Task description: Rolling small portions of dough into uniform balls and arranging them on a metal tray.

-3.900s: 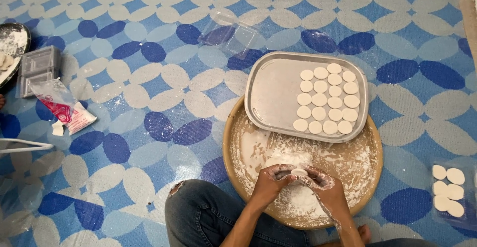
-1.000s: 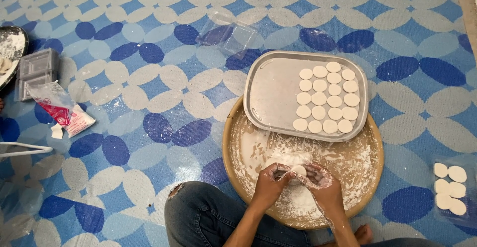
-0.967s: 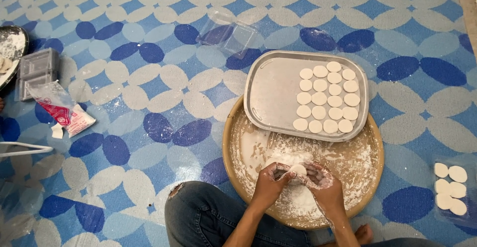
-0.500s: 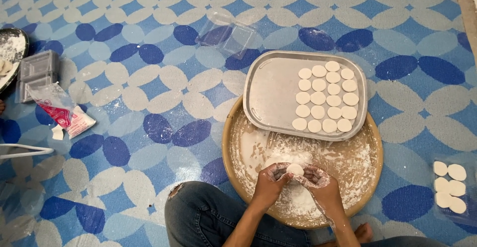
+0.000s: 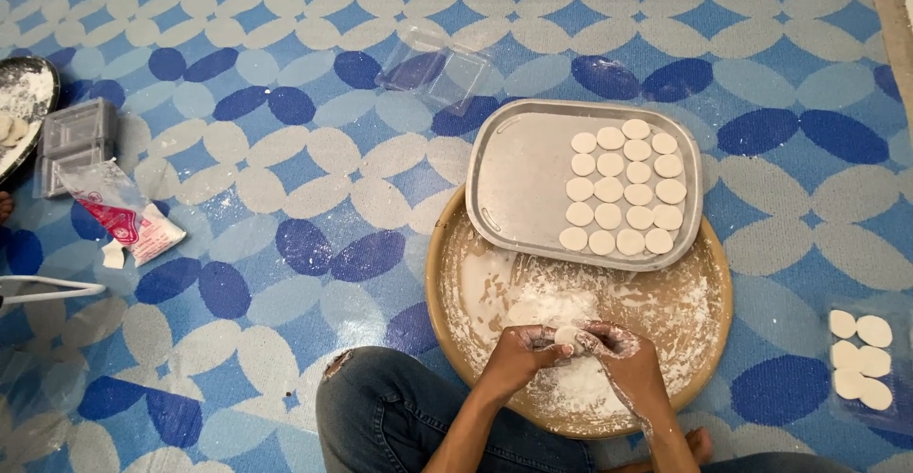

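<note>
My left hand (image 5: 518, 351) and my right hand (image 5: 623, 359) meet over a round wooden board (image 5: 699, 326) dusted with flour. Both are floury and pinch a small white piece of dough (image 5: 567, 336) between their fingertips. A heap of loose flour (image 5: 552, 304) lies just beyond the hands. A grey metal tray (image 5: 518, 183) rests on the far edge of the board, with several flat white dough discs (image 5: 623, 188) in rows on its right half.
I sit on a blue and white patterned mat, my jeans-clad knee (image 5: 380, 402) by the board. More dough discs (image 5: 856, 354) lie at the right. Left are a flour packet (image 5: 124, 214), grey plastic boxes (image 5: 76, 140) and a floury pan (image 5: 24, 107). A clear plastic lid (image 5: 433, 69) lies beyond the tray.
The hands stay over the board, working the dough piece between the fingers; the piece has shifted slightly. Tray and discs are unchanged.
</note>
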